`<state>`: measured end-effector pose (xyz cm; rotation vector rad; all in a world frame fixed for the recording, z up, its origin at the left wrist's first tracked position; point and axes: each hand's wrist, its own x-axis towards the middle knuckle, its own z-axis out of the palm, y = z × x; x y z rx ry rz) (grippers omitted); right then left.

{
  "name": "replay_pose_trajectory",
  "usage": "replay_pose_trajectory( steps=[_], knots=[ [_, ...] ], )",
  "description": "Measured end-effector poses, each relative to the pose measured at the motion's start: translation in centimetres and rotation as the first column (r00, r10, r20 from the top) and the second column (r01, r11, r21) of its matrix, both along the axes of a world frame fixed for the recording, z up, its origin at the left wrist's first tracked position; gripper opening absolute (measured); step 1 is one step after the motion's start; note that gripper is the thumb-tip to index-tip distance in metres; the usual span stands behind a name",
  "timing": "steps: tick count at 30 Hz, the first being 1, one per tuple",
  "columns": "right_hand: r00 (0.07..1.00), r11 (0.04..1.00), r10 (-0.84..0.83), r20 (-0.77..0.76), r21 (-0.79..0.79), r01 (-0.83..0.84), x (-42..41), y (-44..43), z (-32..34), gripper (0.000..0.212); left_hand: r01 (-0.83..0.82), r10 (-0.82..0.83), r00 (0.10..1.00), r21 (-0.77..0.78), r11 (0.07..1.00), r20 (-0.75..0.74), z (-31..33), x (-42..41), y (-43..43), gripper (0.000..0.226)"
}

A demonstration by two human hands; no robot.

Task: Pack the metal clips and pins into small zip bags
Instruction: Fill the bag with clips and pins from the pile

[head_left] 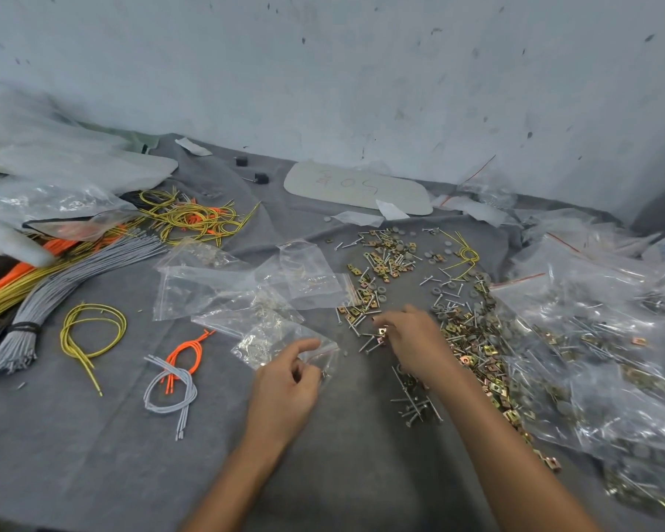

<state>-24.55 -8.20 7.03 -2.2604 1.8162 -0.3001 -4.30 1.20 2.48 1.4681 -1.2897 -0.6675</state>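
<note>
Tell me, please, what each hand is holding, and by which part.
The left hand pinches a small zip bag at its near right corner. The right hand pinches a metal clip in its fingertips; which part of it cannot be told.

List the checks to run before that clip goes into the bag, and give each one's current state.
1. The left hand holds the small zip bag by its near edge: ok.
2. Bag mouth is open: cannot tell; the clear plastic hides it.
3. The right hand pinches a metal clip at its fingertips: ok.
4. Clip is lifted off the grey cloth: cannot tell.
5. More loose clips and pins lie right beside the right hand: ok.
</note>
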Motion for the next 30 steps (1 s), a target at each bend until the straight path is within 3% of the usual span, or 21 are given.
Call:
replay_pose_trajectory(
  steps=[2,9,14,16,21,24,27,30],
  knots=[
    [0.997,0.999,0.024,-0.073,0.032,-0.022,-0.2,-0.5,-0.5,0.033,0.001,-0.001,1.000,0.003,1.000,-0.002,0.1,0.0,0.0,0.042],
    [0.995,0.998,-0.070,-0.066,-0.010,0.070,-1.2,0.3,-1.1,0.021,-0.003,0.003,1.000,-0.004,1.000,0.013,0.2,0.0,0.1,0.042],
    [0.938,1.000,0.021,0.345,0.001,-0.022,1.5,4.6,0.3,0.006,0.004,-0.004,1.000,-0.015,1.000,0.023,0.3,0.0,0.0,0.040],
    [0.916,0.995,0.087,0.391,0.020,-0.102,3.3,6.4,0.0,0.007,0.015,-0.015,1.000,-0.015,1.000,0.017,0.3,0.0,0.1,0.039],
    [0.930,0.981,0.196,0.311,-0.056,-0.188,5.8,7.7,-1.6,0.008,0.024,-0.024,0.999,0.011,1.000,-0.022,0.2,0.2,0.1,0.040],
    [0.911,0.981,0.193,0.364,-0.080,-0.176,5.1,7.0,-1.6,0.013,0.023,-0.022,0.999,0.012,1.000,-0.023,0.2,0.1,0.1,0.039],
    [0.938,0.993,0.046,0.344,-0.114,-0.007,2.8,5.0,-1.1,0.008,0.007,-0.007,1.000,0.004,1.000,-0.006,0.4,0.0,0.1,0.041],
    [0.986,0.983,-0.131,0.103,-0.115,0.143,0.8,2.8,-0.9,0.018,0.003,-0.003,1.000,0.014,1.000,-0.012,0.4,-0.1,0.1,0.043]
  ],
)
